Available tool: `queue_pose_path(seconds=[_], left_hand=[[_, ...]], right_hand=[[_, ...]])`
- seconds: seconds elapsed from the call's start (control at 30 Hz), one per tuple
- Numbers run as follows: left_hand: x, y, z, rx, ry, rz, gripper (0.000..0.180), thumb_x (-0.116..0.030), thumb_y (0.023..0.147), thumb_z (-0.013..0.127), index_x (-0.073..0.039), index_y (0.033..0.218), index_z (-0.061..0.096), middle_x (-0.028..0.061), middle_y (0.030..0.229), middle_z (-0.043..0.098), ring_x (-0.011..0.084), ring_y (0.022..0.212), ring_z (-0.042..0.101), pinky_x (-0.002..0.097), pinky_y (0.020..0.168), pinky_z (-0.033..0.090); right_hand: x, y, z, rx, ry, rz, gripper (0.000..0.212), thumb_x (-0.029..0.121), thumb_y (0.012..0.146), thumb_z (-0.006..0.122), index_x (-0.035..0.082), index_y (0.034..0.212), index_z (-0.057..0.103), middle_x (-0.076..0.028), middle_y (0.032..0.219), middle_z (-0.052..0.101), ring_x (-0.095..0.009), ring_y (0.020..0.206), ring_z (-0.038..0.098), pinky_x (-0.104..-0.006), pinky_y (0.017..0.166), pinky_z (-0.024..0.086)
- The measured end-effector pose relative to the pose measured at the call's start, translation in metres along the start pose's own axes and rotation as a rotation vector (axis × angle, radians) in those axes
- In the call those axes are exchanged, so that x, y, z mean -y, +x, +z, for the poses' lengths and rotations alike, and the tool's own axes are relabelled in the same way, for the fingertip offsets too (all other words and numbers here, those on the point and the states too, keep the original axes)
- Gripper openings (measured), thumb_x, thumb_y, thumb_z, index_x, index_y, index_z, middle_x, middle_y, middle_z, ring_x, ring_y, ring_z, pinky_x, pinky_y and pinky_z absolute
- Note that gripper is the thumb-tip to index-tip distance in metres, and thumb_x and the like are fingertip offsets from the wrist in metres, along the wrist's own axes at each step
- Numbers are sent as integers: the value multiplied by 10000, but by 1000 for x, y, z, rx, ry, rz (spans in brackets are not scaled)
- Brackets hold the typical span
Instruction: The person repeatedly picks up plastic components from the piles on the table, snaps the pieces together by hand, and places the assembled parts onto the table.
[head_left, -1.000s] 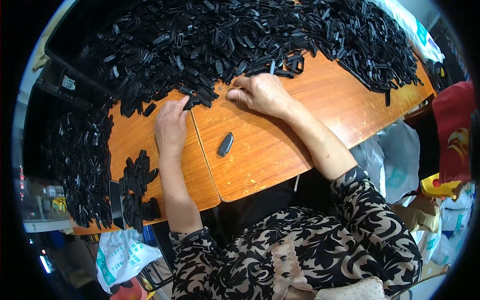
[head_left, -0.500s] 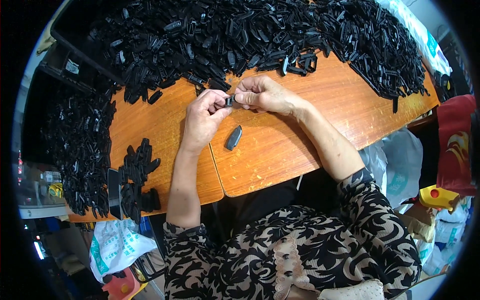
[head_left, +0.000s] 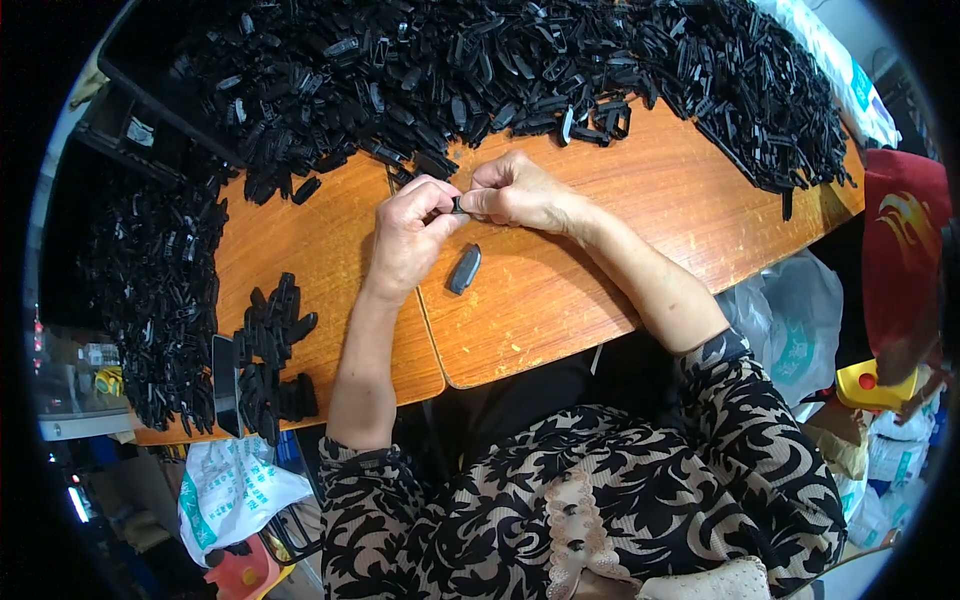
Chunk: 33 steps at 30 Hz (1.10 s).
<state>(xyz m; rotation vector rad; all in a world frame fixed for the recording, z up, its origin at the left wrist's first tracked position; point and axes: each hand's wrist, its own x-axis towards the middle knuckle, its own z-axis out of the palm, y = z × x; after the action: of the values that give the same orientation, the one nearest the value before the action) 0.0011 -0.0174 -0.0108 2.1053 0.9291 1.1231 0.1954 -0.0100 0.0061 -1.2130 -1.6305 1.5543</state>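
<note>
Both hands meet over the wooden table (head_left: pixel 540 310), pinching a small black plastic part (head_left: pixel 458 205) between them. My left hand (head_left: pixel 408 228) grips it from the left with thumb and forefinger. From the other side my right hand (head_left: pixel 518 195) holds it with thumb and bent fingers, which cover most of the part. Just below the hands a black plastic casing (head_left: pixel 464 269) with a grey sheen, shaped like a key fob shell, lies by itself near the seam of the tabletop.
A large heap of black plastic pieces (head_left: pixel 430 80) spreads along the far side, and another pile (head_left: pixel 160 300) runs down the left. Nearer, a small cluster of black casings (head_left: pixel 275 330) lies beside a dark upright slab (head_left: pixel 226 385). Plastic bags (head_left: pixel 795 320) hang at the right.
The hands have drawn closer together, and less of the small part shows between the fingers. The view has shifted slightly. A red cloth at the right looks displaced.
</note>
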Motion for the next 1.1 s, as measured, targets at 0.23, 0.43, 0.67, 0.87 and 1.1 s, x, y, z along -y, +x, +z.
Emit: queue_pose_path(seconds=[0.23, 0.43, 0.67, 0.87, 1.1], left_hand=[[4, -6, 1, 14, -84, -50, 183, 113, 747, 732, 21, 790, 579, 64, 902, 654, 116, 765, 603, 249, 657, 502], [0, 1, -5, -2, -251, 79, 172, 94, 721, 768, -15, 812, 671, 56, 1038, 628, 144, 882, 608, 262, 764, 511], [2, 1, -29, -19, -127, -86, 264, 49, 679, 795, -43, 918, 730, 54, 1135, 619, 144, 926, 595, 265, 815, 491], [8, 0, -38, -23, 616, 71, 435, -16, 849, 660, -77, 1277, 619, 65, 1293, 616, 267, 1171, 541, 377, 1013, 430], [2, 1, -30, 7, 645, -7, 241, -45, 846, 657, -38, 1087, 655, 114, 1050, 641, 321, 1026, 567, 413, 914, 456]], right_hand=[[6, -6, -5, 2, 75, 196, 279, 278, 855, 770, 15, 855, 678, -26, 636, 596, -89, 548, 513, -232, 465, 368], [5, -16, -10, 165, 57, 5, 416, 481, 901, 685, 65, 891, 668, -30, 722, 643, -109, 660, 645, -210, 486, 398], [-6, 0, -6, 38, 28, -61, 430, 447, 893, 702, 47, 737, 687, -61, 655, 656, -170, 590, 626, -308, 543, 477], [4, -10, -4, -176, -781, -277, 532, 555, 876, 642, 47, 740, 720, -187, 710, 679, -357, 706, 680, -461, 659, 532], [-19, 2, -63, -937, -1124, -84, 376, 382, 870, 695, 19, 886, 597, -185, 861, 676, -362, 762, 684, -470, 631, 537]])
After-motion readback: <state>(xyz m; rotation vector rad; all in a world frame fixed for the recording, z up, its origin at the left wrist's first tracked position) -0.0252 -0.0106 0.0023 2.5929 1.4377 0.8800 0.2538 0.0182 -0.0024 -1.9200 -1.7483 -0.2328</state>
